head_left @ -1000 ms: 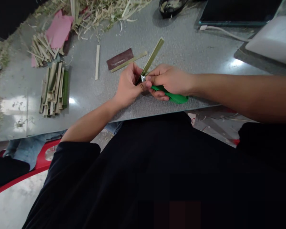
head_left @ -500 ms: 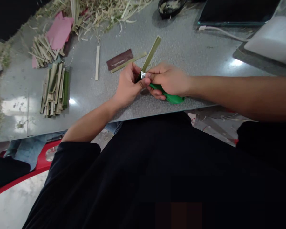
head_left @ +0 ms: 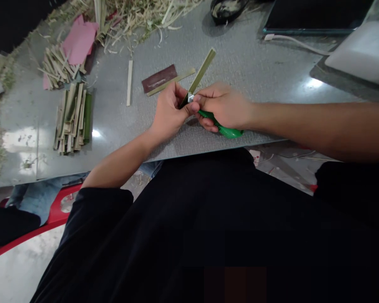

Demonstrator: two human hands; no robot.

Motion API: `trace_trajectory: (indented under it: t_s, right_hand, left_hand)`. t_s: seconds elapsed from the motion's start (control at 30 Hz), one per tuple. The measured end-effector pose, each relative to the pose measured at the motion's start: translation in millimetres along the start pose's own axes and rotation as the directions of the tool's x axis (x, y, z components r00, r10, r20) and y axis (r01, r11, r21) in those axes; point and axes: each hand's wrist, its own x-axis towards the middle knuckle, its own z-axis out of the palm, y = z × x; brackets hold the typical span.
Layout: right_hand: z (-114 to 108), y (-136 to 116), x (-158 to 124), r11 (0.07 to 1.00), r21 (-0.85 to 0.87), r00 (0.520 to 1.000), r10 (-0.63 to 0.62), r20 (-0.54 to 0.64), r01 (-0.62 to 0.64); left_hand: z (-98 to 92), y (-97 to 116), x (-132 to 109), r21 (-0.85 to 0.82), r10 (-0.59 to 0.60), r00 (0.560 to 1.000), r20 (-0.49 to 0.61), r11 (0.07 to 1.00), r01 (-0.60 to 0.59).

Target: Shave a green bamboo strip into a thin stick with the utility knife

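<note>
My left hand (head_left: 170, 111) pinches the lower end of a greenish strip (head_left: 202, 71), which slants up to the right. Wrapped round a green-handled tool (head_left: 230, 131), my right hand (head_left: 224, 105) meets the left fingertips. The tool's metal part (head_left: 190, 97) lies against the strip between both thumbs. Just behind my left hand are a dark red-brown rectangular piece (head_left: 158, 79) and a thin strip (head_left: 186, 75) beside it. A pale strip (head_left: 129, 83) lies apart, farther left.
Bundled strips (head_left: 72, 120) and a pile of thin sticks (head_left: 58, 69) with pink paper (head_left: 80, 41) lie left. Shavings (head_left: 129, 21) cover the back edge. A black bowl (head_left: 225, 10), dark-screened device (head_left: 316, 17) and white cable (head_left: 298, 43) are at the back right.
The strip's upper end has shifted slightly to the right. Both hands keep their holds in nearly the same place.
</note>
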Motion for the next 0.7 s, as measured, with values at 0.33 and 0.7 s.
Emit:
trace_trajectory:
  t_s: [0.33, 0.7]
  right_hand:
    - [-5, -7, -4, 0.996, 0.034, 0.993, 0.083, 0.081, -0.086]
    - [-4, -5, -2, 0.998, -0.001, 0.993, 0.063, 0.102, -0.063]
  left_hand:
    - [0.4, -3, -1, -0.015, 0.061, 0.998, 0.018, 0.998, -0.061]
    - [2.2, 2, -1, -0.026, -0.044, 0.997, 0.062, 0.999, 0.045]
